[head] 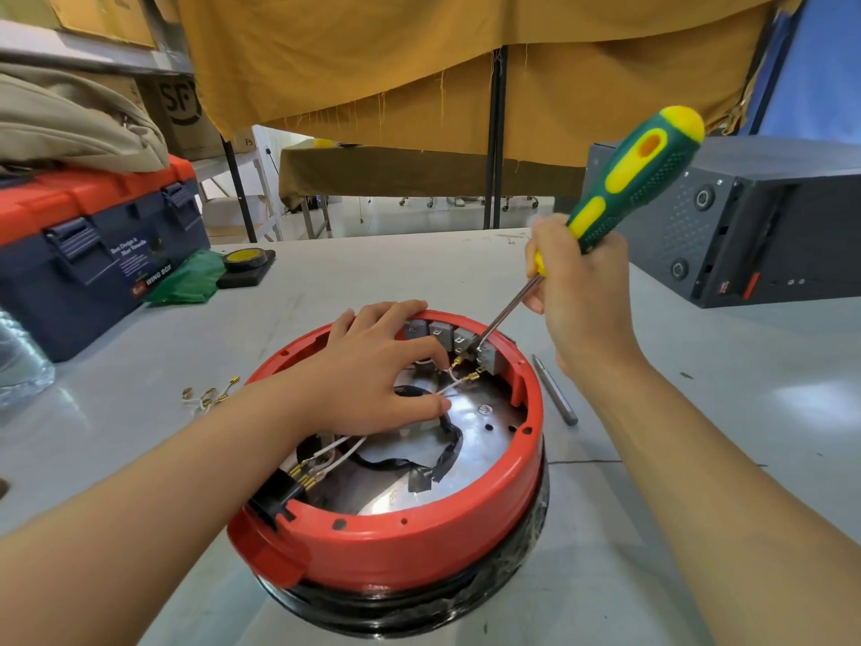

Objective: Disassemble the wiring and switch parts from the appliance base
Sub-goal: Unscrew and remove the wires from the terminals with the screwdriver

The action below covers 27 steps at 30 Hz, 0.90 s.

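Note:
The round red appliance base (419,543) lies upside down on the grey table, its metal floor showing. Several grey switch blocks (442,332) line its far inner wall, with white wires (454,387) and brass terminals running from them. My left hand (377,370) rests inside the base over the far rim, fingers spread and pressing on the wires near the switches. My right hand (582,296) grips a green and yellow screwdriver (638,174), whose tip sits on the rightmost switch block (489,359). Black tape (438,463) and more white wires lie near the front.
A metal rod (554,389) lies right of the base. Loose brass terminals with wire (209,396) lie to the left. A blue and red toolbox (93,254) stands far left, a tape roll (244,261) behind it, a dark computer case (745,226) at right.

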Tool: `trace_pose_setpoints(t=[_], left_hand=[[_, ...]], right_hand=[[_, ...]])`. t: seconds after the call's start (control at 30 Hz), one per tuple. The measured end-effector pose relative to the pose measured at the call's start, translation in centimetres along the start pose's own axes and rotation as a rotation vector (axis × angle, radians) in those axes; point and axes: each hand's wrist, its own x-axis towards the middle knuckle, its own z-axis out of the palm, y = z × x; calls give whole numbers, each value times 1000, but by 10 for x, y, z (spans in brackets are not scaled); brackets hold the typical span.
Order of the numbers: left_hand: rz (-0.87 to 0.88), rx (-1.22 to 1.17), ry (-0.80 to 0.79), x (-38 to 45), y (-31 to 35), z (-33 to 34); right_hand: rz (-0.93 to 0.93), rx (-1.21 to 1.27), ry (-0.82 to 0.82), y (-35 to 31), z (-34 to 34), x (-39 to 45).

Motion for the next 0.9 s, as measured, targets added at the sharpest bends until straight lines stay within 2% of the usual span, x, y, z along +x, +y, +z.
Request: trace_pose_setpoints(t=[0.2,0.7,0.9], left_hand=[[13,-4,10,0,-3,1],[59,35,-66,-6,1,-6],[54,74,-105,-13,7,-11]], right_hand=[[-77,-75,-114,1,5,-4],[-181,-210,-205,-16,10,-13],[-118,-181,-192,-18,2,-18]])
